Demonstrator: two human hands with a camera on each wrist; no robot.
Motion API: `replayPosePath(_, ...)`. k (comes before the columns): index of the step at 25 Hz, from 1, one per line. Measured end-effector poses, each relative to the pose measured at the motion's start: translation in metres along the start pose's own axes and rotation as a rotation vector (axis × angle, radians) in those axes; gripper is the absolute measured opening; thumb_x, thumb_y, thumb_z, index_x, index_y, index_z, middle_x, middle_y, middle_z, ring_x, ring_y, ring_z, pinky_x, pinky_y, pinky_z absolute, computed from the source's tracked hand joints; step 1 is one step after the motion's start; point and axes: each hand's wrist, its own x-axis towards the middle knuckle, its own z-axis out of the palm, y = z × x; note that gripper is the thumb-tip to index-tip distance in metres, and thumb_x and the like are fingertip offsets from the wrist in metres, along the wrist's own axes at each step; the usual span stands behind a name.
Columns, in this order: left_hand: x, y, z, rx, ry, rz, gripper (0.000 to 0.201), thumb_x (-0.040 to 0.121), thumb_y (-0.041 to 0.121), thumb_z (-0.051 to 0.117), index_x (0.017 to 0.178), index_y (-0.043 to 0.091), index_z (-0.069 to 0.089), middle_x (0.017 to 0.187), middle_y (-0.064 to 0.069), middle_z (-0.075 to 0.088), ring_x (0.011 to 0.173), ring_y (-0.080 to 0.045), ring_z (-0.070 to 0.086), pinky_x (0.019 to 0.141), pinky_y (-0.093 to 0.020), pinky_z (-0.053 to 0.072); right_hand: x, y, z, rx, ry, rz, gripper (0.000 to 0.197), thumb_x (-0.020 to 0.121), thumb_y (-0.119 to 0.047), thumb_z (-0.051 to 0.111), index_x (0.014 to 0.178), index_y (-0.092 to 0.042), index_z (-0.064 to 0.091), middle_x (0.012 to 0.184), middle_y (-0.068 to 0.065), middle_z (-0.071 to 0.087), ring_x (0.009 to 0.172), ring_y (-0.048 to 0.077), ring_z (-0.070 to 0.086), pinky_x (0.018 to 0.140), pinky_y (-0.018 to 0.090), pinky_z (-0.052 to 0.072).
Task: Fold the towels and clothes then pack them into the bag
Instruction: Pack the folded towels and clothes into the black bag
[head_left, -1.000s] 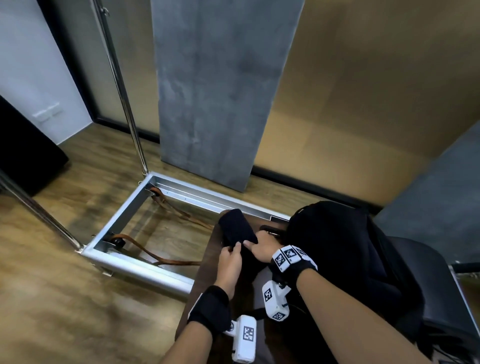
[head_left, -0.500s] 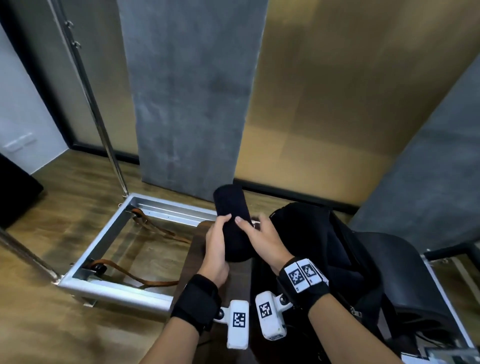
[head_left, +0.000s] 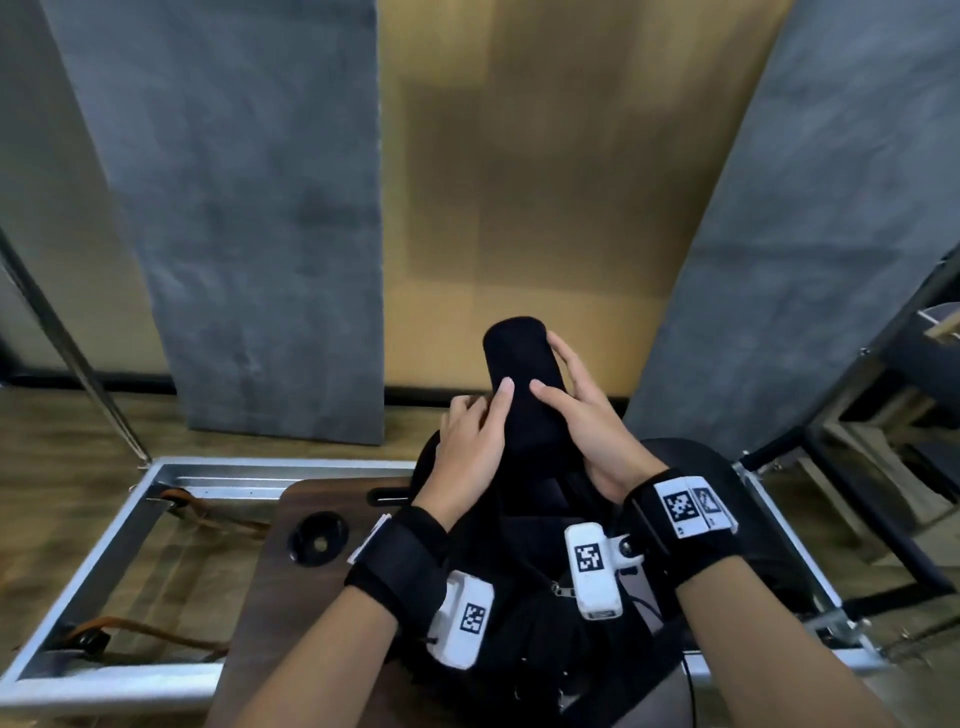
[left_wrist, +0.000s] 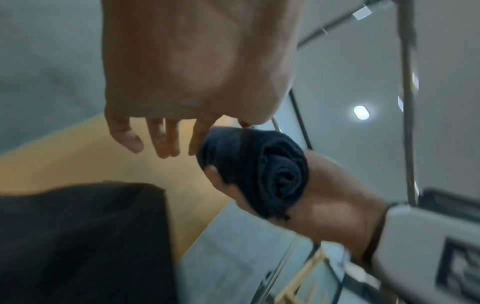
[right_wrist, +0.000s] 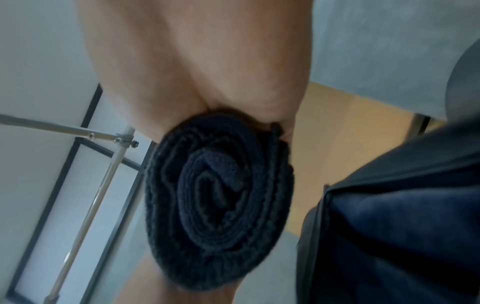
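Rolled dark towel (head_left: 524, 395) is now off the bench (head_left: 291, 618) and held up over the black bag (head_left: 524, 623); a second ago it was low at the bench's far edge, left of the bag, with both hands working on it. Right hand (head_left: 592, 431) cradles the roll from the right, fingers curled round its side and thumb laid across the front. Left hand (head_left: 472, 447) steadies it from the left, index finger flat on the cloth, other fingers loosely spread beside it per the left wrist view. The roll's spiral end looks tight in both wrist views. Judgement: rolling is done and this towel is in transfer; next comes lowering it into the bag's opening.
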Motion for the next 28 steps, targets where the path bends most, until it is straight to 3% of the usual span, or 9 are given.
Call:
replayPosePath(2,0.001,-0.01,0.014,0.398,-0.023,0.08,0.06,0.101,0.072,0.022,0.127,0.037,0.062,0.136,0.008,0.046,0.137,-0.018,0.037,0.115,-0.046,0.031,-0.006,0.001,-0.031,-0.111,0.021,0.045,0.052,0.105,-0.011,0.056,0.152,-0.031,0.048,0.157,-0.008,0.048,0.132,0.004,0.054,0.105,0.021,0.049)
replayPosePath(4,0.002,-0.021,0.022,0.75,-0.023,0.118,0.04,0.107,0.053,0.031,0.122,0.035,0.063,0.148,0.002,0.043,0.143,-0.021,0.03,0.113,-0.049,0.03,-0.011,0.009,-0.052,-0.249,-0.008,0.121,0.048,0.104,-0.005,0.054,0.149,-0.022,0.053,0.157,-0.001,0.047,0.14,0.011,0.048,0.116,0.028,0.041)
replayPosePath(6,0.005,-0.028,0.027,1.003,-0.08,0.058,0.034,0.105,0.039,0.044,0.123,0.028,0.07,0.158,-0.005,0.037,0.148,-0.026,0.024,0.114,-0.049,0.029,-0.014,0.02,-0.064,-0.365,-0.095,0.216,0.045,0.103,-0.003,0.055,0.146,-0.017,0.057,0.154,0.003,0.051,0.144,0.018,0.045,0.123,0.035,0.032)
replayPosePath(9,0.008,-0.027,0.031,1.197,-0.152,-0.061,0.042,0.098,0.027,0.055,0.14,0.024,0.06,0.161,-0.004,0.031,0.147,-0.029,0.025,0.113,-0.045,0.031,-0.012,0.032,-0.063,-0.495,-0.275,0.348,0.043,0.102,-0.008,0.056,0.142,-0.019,0.062,0.151,0.002,0.053,0.135,0.014,0.048,0.113,0.025,0.035)
replayPosePath(14,0.016,-0.031,0.033,1.049,-0.123,-0.094,0.082,0.094,0.004,0.057,0.166,0.018,0.02,0.175,0.009,-0.001,0.147,-0.027,0.035,0.105,-0.042,0.046,0.016,0.051,-0.048,-0.5,-0.405,0.382,0.045,0.101,-0.011,0.056,0.144,-0.022,0.061,0.147,0.005,0.057,0.132,0.015,0.052,0.099,0.018,0.038)
replayPosePath(19,0.017,-0.027,0.031,0.919,-0.086,-0.07,0.093,0.091,0.001,0.055,0.169,0.023,0.01,0.175,0.016,-0.005,0.14,-0.029,0.047,0.096,-0.04,0.048,0.047,0.08,-0.02,-0.3,-0.213,0.246,0.054,0.103,-0.008,0.057,0.154,-0.021,0.047,0.152,0.003,0.053,0.123,0.008,0.056,0.086,0.005,0.044)
replayPosePath(21,0.017,-0.023,0.031,0.886,-0.1,-0.081,0.097,0.088,-0.004,0.054,0.169,0.024,0.01,0.175,0.019,-0.007,0.144,-0.027,0.045,0.099,-0.04,0.049,0.053,0.1,-0.006,-0.473,-0.231,0.195,0.063,0.105,-0.015,0.057,0.162,-0.018,0.03,0.163,0.007,0.037,0.145,0.017,0.041,0.111,0.015,0.033)
replayPosePath(23,0.016,-0.022,0.029,0.88,-0.127,-0.087,0.099,0.086,-0.007,0.053,0.17,0.024,0.01,0.175,0.021,-0.011,0.146,-0.023,0.043,0.101,-0.039,0.051,0.058,0.117,0.004,-0.702,-0.276,0.157,0.071,0.105,-0.025,0.057,0.165,-0.021,0.02,0.166,0.015,0.026,0.151,0.032,0.033,0.122,0.039,0.03)
replayPosePath(28,0.006,-0.018,0.028,0.899,-0.201,-0.072,0.098,0.087,-0.006,0.052,0.17,0.027,0.01,0.174,0.02,-0.013,0.147,-0.025,0.037,0.102,-0.041,0.05,0.071,0.118,0.02,-1.21,-0.38,0.281,0.065,0.106,-0.028,0.047,0.164,-0.027,0.017,0.162,0.014,0.02,0.135,0.044,0.049,0.105,0.051,0.045)
